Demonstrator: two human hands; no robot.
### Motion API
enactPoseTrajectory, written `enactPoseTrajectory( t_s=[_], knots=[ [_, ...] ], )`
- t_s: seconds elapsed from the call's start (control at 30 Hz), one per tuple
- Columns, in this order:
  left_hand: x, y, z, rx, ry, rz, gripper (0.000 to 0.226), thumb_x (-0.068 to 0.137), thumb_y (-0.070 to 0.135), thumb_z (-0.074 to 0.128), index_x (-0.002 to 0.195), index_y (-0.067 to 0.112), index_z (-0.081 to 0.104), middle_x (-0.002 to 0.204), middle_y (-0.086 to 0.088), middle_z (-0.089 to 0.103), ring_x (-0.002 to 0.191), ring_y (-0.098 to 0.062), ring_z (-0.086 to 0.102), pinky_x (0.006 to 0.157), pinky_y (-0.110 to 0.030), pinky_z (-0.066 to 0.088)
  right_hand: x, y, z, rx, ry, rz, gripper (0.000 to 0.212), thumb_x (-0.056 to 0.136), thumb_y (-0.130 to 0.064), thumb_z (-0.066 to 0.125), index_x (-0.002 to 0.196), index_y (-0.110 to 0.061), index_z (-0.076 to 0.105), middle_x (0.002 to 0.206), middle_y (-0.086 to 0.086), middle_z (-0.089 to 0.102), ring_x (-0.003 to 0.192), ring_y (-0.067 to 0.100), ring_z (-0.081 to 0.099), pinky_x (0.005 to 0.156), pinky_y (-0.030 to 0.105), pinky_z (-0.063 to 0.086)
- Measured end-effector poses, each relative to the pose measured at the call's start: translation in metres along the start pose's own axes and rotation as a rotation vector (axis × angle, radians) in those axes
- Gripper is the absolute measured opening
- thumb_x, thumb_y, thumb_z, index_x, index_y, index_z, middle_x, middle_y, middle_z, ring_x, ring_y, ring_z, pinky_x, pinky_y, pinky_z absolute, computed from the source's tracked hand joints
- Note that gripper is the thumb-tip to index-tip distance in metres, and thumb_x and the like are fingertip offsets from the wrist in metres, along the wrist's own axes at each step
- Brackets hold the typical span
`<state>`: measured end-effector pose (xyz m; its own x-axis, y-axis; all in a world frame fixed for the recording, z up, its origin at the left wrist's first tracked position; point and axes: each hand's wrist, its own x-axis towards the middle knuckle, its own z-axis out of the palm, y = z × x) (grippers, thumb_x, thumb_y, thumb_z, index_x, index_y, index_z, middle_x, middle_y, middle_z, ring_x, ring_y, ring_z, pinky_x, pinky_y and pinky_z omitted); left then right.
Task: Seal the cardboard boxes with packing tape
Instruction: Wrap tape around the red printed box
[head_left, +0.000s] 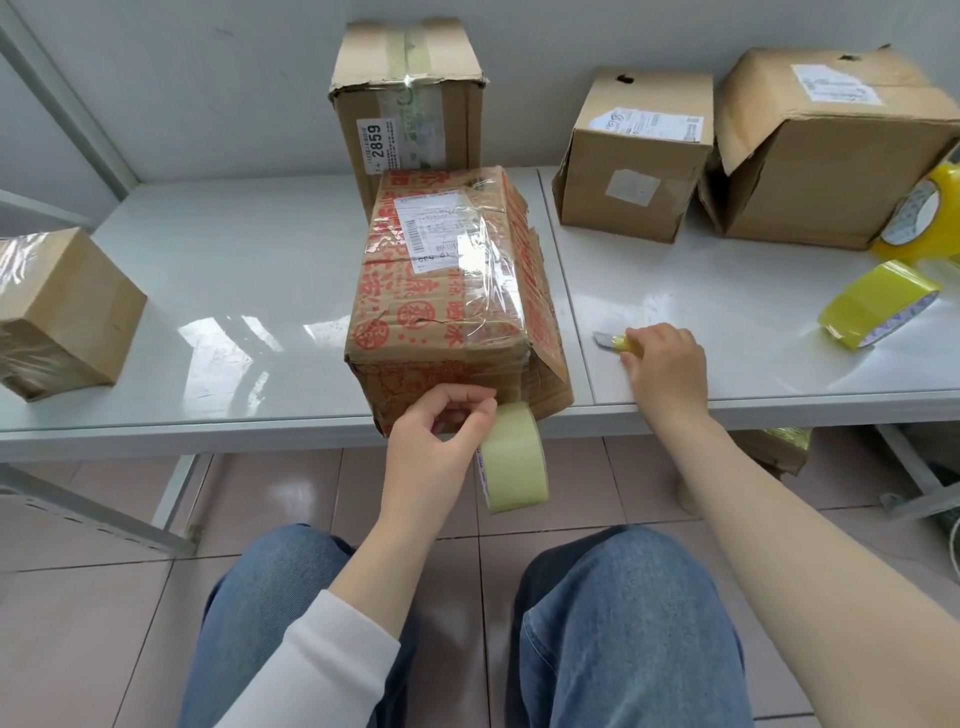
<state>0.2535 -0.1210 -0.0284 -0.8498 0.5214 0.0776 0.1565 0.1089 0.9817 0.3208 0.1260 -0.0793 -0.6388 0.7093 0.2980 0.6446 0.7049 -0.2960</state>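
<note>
Jeans (613, 623) fill the bottom of my view. Just above them my left hand (436, 447) pinches the top of the tape roll (514, 457), which hangs against the front face of the box (441, 291) at the near edge of the table (234, 312). I judge the roll light and stiff, best held through its core, and any loose strip sticky and apt to fold on itself. The box walls look creased and soft, so I'd press gently. My right hand (667, 369) curls round a yellow cutter (618, 343) on the table, just right of the box. Two spare rolls (878, 312) lie farther right.
</note>
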Motion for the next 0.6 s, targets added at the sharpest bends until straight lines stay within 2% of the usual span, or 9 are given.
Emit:
enactPoseTrajectory(
  t_s=[0.07, 0.13, 0.23, 0.33, 0.4, 0.47, 0.53, 0.6],
  knots=[
    [0.000, -0.001, 0.000, 0.008, -0.001, -0.001, 0.012, 0.086, 0.019, 0.066, 0.081, 0.030, 0.069, 0.077, 0.020, 0.066, 0.078, 0.003, 0.056, 0.070, -0.008, 0.042, 0.001, 0.001, -0.001, -0.056, 0.016, -0.026, 0.028, 0.092, -0.017, 0.056, 0.112, 0.001, 0.062, 0.107, 0.019, 0.061, 0.098, 0.035, 0.050, 0.078, 0.036, 0.036],
    [0.000, -0.001, 0.000, 0.017, -0.005, 0.001, 0.012, 0.087, 0.020, 0.066, 0.080, 0.030, 0.069, 0.078, 0.019, 0.066, 0.078, 0.003, 0.056, 0.070, -0.008, 0.041, 0.000, 0.002, -0.003, -0.042, 0.000, -0.022, 0.028, 0.091, -0.018, 0.057, 0.109, 0.002, 0.063, 0.105, 0.021, 0.059, 0.097, 0.035, 0.050, 0.077, 0.037, 0.036],
    [0.000, 0.001, -0.002, 0.025, -0.020, -0.008, 0.012, 0.087, 0.019, 0.065, 0.079, 0.027, 0.068, 0.079, 0.019, 0.066, 0.080, 0.004, 0.057, 0.073, -0.010, 0.041, -0.007, -0.009, -0.023, 0.244, 0.028, 0.074, 0.025, 0.094, -0.017, 0.052, 0.110, 0.001, 0.060, 0.109, 0.019, 0.058, 0.093, 0.028, 0.055, 0.075, 0.029, 0.039],
    [-0.004, 0.002, -0.002, 0.001, -0.038, -0.032, 0.010, 0.089, 0.020, 0.062, 0.083, 0.025, 0.069, 0.092, 0.022, 0.070, 0.095, 0.002, 0.060, 0.086, -0.018, 0.045, -0.026, -0.036, -0.053, 0.588, -0.035, 0.066, 0.021, 0.098, -0.017, 0.044, 0.106, -0.004, 0.058, 0.105, 0.011, 0.058, 0.073, 0.011, 0.060, 0.063, 0.017, 0.045],
    [-0.006, 0.003, -0.001, -0.022, -0.022, -0.050, 0.010, 0.090, 0.023, 0.061, 0.086, 0.022, 0.071, 0.095, 0.017, 0.071, 0.097, -0.002, 0.061, 0.087, -0.023, 0.046, -0.042, -0.055, -0.073, 0.733, -0.083, -0.001, 0.019, 0.099, -0.018, 0.039, 0.103, -0.010, 0.056, 0.094, 0.005, 0.060, 0.065, 0.001, 0.058, 0.057, 0.013, 0.046],
    [-0.008, 0.004, 0.001, -0.021, 0.008, -0.062, 0.014, 0.090, 0.028, 0.061, 0.086, 0.019, 0.071, 0.089, 0.010, 0.070, 0.090, -0.009, 0.061, 0.082, -0.029, 0.046, -0.056, -0.071, -0.089, 0.769, -0.140, -0.107, 0.014, 0.099, -0.019, 0.039, 0.103, -0.016, 0.052, 0.090, -0.002, 0.058, 0.067, 0.000, 0.055, 0.060, 0.013, 0.043],
    [-0.009, 0.005, 0.002, -0.007, 0.028, -0.065, 0.016, 0.091, 0.031, 0.060, 0.084, 0.019, 0.070, 0.087, 0.005, 0.071, 0.088, -0.015, 0.061, 0.080, -0.035, 0.047, -0.065, -0.080, -0.098, 0.656, -0.166, -0.272, 0.010, 0.097, -0.017, 0.045, 0.105, -0.017, 0.051, 0.095, -0.005, 0.053, 0.073, 0.003, 0.050, 0.065, 0.009, 0.039],
    [-0.011, 0.007, 0.003, 0.013, 0.040, -0.072, 0.018, 0.091, 0.033, 0.059, 0.083, 0.020, 0.069, 0.087, 0.004, 0.071, 0.087, -0.017, 0.062, 0.080, -0.038, 0.049, -0.070, -0.085, -0.101, 0.483, -0.071, -0.455, 0.014, 0.093, -0.016, 0.051, 0.104, -0.009, 0.055, 0.097, 0.000, 0.051, 0.071, 0.005, 0.045, 0.065, 0.005, 0.038]
  ],
)
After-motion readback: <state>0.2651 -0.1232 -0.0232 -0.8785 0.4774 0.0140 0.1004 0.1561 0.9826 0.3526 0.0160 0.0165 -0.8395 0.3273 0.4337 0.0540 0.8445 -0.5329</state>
